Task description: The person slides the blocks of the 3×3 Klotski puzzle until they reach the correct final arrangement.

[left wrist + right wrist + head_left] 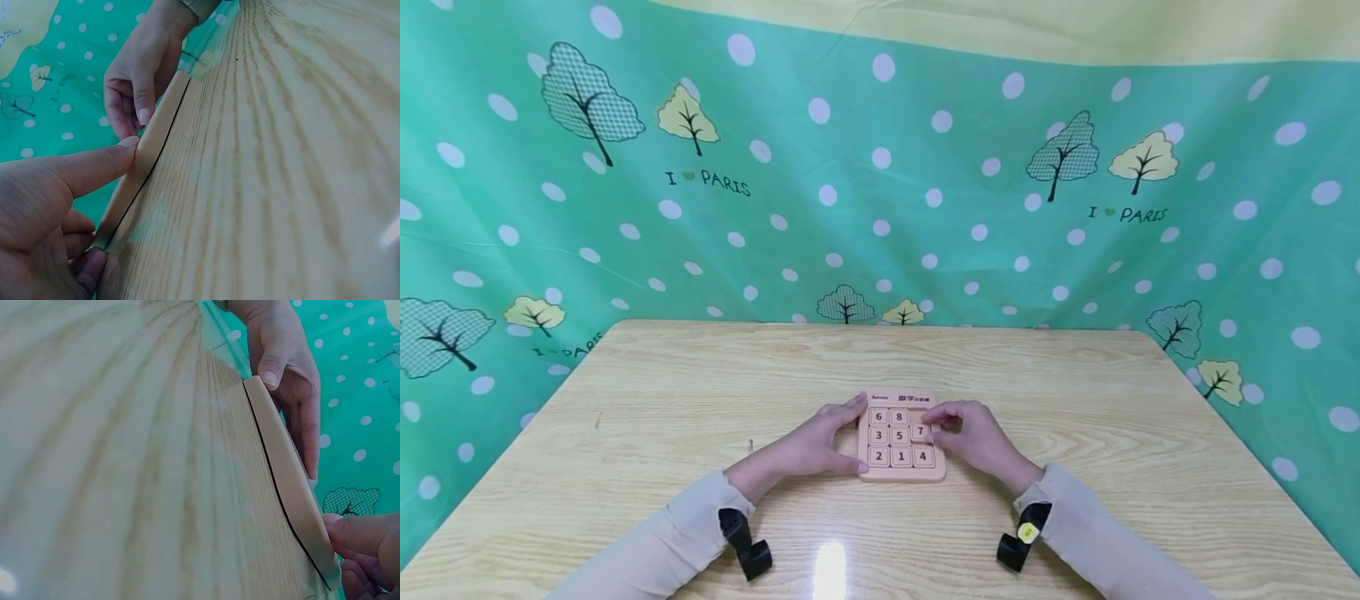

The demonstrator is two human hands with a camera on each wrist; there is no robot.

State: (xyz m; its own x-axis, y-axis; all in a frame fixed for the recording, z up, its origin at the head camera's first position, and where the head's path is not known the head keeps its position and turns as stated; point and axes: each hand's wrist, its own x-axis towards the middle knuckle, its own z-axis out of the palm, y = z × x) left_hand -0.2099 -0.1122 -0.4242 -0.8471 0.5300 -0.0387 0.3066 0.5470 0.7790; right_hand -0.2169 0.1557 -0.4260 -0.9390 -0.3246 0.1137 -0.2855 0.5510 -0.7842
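Puzzle board, pink, lies flat on wood tabletop, between the hands. Dotted green curtain runs behind the far edge and along both sides; black wrist cameras sit at both sleeves, nearer the person than the board. Right hand partly blocks the top-right slot: thumb and index curled about tile 7, slight gap between tips, pressure can't be told. Left hand grips the board's left side, wide span, thumb at near corner, index at far one. Tile 7 sits slightly beyond the line of tile 5, narrow gap to tile 4. Digits readable in head view only; wrist views add the board's side wall, dark line under it, and the right hand's other fingers curled. Room: broad wood to far edge, left and right.
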